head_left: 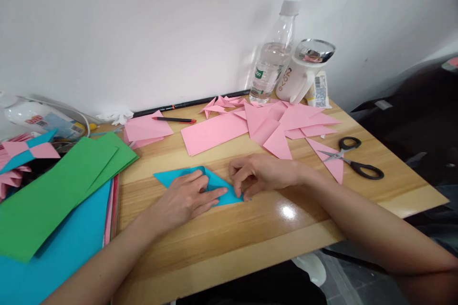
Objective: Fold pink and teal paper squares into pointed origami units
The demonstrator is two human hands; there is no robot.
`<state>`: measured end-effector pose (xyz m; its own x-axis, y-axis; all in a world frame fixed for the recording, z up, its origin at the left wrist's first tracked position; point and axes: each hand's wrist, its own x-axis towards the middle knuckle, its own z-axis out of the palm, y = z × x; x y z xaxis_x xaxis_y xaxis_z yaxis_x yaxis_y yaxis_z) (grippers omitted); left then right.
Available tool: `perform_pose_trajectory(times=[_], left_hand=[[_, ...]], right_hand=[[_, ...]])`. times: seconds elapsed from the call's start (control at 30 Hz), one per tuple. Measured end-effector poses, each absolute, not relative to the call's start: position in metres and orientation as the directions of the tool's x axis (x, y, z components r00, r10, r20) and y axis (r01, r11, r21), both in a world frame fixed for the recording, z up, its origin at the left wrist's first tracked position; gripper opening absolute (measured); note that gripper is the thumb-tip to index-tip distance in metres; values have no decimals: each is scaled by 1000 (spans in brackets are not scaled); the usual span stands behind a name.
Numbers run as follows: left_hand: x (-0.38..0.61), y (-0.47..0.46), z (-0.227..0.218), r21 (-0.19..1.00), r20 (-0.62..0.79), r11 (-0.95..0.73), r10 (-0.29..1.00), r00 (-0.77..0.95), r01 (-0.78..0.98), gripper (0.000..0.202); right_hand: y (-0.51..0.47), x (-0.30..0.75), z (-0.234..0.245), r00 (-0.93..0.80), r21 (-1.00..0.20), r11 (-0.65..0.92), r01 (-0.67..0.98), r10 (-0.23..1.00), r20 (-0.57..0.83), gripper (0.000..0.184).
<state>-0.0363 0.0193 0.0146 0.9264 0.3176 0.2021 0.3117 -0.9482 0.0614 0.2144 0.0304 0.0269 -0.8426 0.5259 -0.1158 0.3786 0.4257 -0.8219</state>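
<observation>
A folded sheet of blue paper [175,176] lies flat on the wooden table, with pointed ends at left and right. On its middle rests my left hand [189,195], the fingers partly curled on a raised fold and one finger stretched out along the paper. My right hand [254,176] is closed in a pinch at the paper's right corner, its thumb and fingertips against the edge. Beyond the hands lie cut and folded pieces of pink paper [218,133]. To the right, black-handled scissors [343,155] are spread over a pink triangle [329,164].
Green paper strips [71,181] lie on a blue sheet stack [82,233] at left, near a white bottle [46,116]. A pen [175,119] sits on pink squares. Against the wall stand a water bottle [272,57] and white mug [300,74]. The table's edge [411,209] runs along the right.
</observation>
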Motion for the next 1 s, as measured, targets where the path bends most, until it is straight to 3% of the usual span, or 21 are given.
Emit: perform_pose_trajectory(times=[0.27, 0.63, 1.0], left_hand=[[-36, 19, 15, 93, 182, -941, 338, 923, 326, 35], [-32, 14, 24, 68, 23, -914, 402, 916, 399, 43], [-36, 12, 14, 44, 36, -922, 386, 922, 384, 39]], right_hand=[[30, 214, 29, -840, -815, 422, 397, 525, -138, 8], [25, 214, 36, -806, -726, 464, 508, 553, -211, 11], [12, 218, 36, -740, -646, 454, 614, 617, -269, 7]])
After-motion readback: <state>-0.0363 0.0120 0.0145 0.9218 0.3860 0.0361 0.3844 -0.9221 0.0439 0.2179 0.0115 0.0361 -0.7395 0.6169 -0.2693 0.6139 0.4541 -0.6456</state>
